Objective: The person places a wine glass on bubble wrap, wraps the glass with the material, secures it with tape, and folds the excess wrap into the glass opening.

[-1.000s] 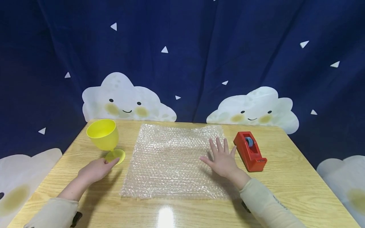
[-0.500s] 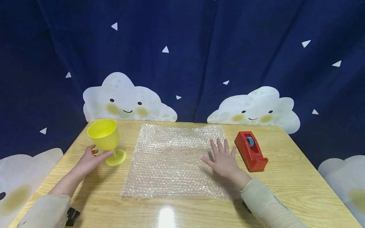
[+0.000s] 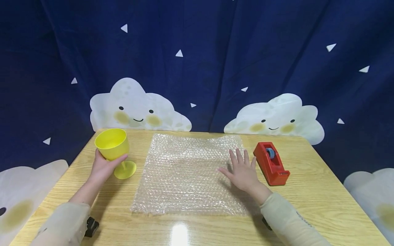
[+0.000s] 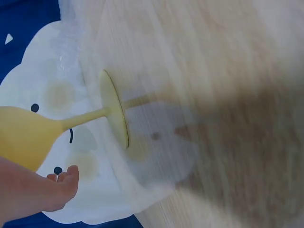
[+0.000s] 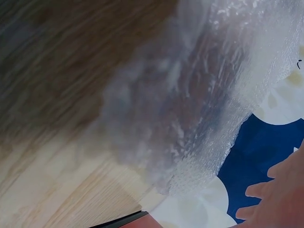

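Observation:
A yellow plastic goblet stands upright on its round foot at the table's left. My left hand grips the lower bowl, thumb across its near side and fingers partly hidden behind it. In the left wrist view, the goblet's stem shows beside my loosely curled fingers. A sheet of bubble wrap lies flat in the middle. My right hand rests on the sheet's right part, palm down, with the fingers spread straight. In the right wrist view, the bubble wrap is partly blurred.
A red tape dispenser with a blue-cored roll stands to the right of the bubble wrap, close to my right hand. A dark blue curtain with printed clouds hangs behind the wooden table.
My left hand has moved from the goblet's foot, back past the stem and up to the bowl, where it now grips. The goblet stays in place. My right hand has hardly shifted.

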`<state>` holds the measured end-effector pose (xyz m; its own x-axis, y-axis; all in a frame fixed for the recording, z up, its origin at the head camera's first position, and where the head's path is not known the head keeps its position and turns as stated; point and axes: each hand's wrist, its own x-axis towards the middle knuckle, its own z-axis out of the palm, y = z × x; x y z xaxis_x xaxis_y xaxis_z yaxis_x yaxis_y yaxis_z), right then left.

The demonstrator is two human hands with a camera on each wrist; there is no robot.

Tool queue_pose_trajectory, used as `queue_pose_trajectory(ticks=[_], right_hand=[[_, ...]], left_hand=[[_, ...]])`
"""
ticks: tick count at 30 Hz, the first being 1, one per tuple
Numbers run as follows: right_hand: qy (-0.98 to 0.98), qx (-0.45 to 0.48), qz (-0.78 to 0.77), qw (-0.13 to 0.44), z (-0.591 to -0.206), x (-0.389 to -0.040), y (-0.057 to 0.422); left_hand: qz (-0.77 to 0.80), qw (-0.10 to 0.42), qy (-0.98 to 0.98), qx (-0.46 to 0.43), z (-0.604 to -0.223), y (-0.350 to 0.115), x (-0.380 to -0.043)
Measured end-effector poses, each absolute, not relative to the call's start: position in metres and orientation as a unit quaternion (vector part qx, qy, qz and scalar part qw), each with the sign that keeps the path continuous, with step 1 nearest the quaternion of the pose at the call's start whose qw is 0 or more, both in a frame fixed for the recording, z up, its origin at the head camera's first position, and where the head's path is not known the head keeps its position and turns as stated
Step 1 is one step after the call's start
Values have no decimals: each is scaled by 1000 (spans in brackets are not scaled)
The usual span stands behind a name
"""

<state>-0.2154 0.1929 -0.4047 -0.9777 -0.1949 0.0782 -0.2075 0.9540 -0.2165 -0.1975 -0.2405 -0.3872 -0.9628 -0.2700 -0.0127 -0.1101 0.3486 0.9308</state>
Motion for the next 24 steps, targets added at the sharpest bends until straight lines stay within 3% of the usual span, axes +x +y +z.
queue_pose_trajectory(ticks=[14, 24], right_hand=[[-992, 74, 98, 13, -411, -219, 210], [-989, -12, 112, -98, -409, -226, 236]], left_hand=[[-548, 96, -818, 147, -376, -234, -198], [-577, 71, -801, 141, -354, -220, -194]])
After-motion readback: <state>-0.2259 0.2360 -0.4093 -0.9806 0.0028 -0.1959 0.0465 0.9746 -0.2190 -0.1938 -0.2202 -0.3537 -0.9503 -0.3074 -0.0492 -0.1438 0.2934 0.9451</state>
